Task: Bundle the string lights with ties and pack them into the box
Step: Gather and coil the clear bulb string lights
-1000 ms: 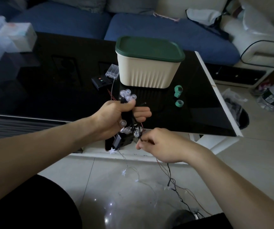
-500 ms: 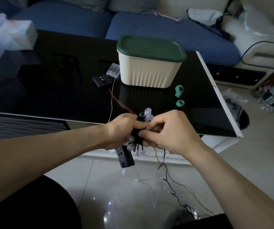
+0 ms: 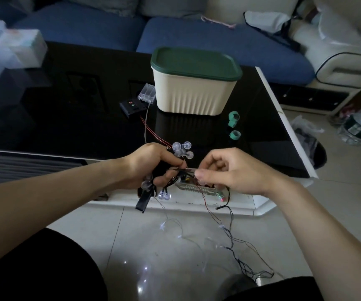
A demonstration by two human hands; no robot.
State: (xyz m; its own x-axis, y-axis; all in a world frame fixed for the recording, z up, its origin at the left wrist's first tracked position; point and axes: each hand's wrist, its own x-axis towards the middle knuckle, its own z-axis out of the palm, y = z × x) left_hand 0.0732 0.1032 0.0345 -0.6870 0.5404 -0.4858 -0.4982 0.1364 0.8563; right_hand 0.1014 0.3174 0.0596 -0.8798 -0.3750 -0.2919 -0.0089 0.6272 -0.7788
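While the left hand (image 3: 151, 165) clenches the gathered string lights (image 3: 181, 149) over the near edge of the black table (image 3: 66, 118), the right hand (image 3: 229, 170) has drawn away to the right since half a second ago, when it pressed against the bundle; it now pinches a strand (image 3: 186, 169) stretched taut between the two hands; judged a winding or cinching pull, the bundle not yet tied.
Item, loose wire (image 3: 236, 246): trails from the hands onto the floor tiles; much remains ungathered.
Item, box (image 3: 193, 92): cream, green lid on, unmoved on the table; packing not begun.
Item, two green ties (image 3: 234, 122): rolled, right of the box, untouched.
Item, black controller (image 3: 133, 107) and clear battery case (image 3: 147, 93): left of the box, wired to the bundle.
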